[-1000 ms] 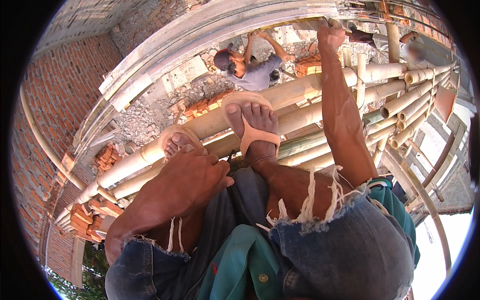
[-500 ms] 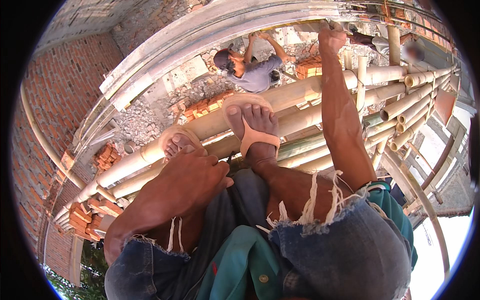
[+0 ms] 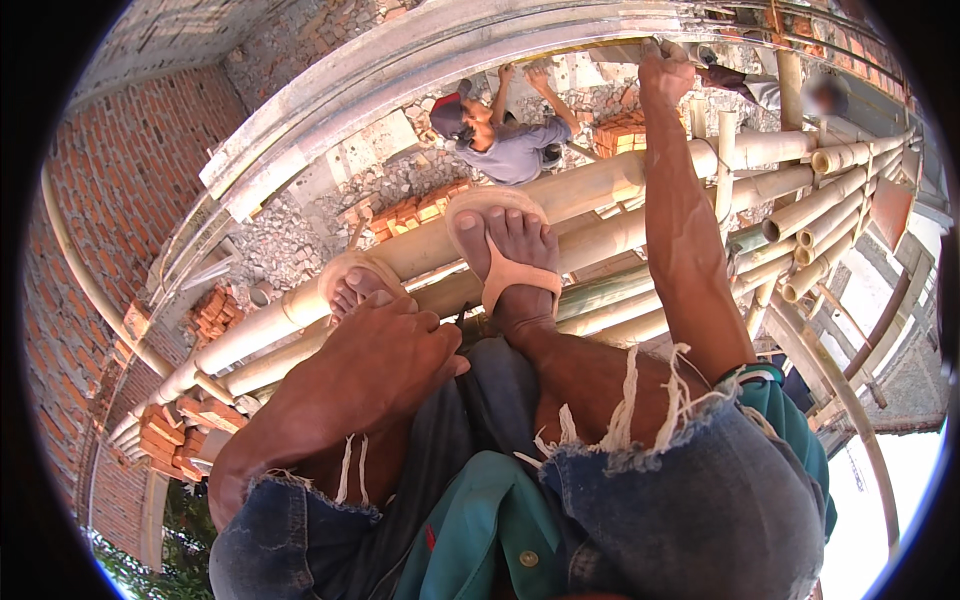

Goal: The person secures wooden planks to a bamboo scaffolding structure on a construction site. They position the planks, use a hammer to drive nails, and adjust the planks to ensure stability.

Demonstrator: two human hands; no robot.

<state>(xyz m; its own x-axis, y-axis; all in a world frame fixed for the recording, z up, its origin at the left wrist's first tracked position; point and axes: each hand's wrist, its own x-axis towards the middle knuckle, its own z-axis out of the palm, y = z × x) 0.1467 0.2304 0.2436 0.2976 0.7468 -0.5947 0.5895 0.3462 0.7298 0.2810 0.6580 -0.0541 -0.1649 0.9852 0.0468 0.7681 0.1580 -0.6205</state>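
Beam's (image 3: 400,72) up, edge work prob. unfinished: R hand (image 3: 667,78) there, L hand (image 3: 392,345) curled nr L foot (image 3: 354,284), can't tell either's grip.

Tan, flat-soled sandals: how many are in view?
2: one tan sandal on the left foot, partly hidden behind the left hand; another tan sandal on the right foot.

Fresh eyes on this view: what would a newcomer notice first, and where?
Probably the sandalled feet on the bamboo poles at the centre, with rubble visible below. Next, the right hand stretched toward the top, beside the long pale beam that curves across the view. Beyond the poles, a capped co-worker has both arms raised toward that beam.
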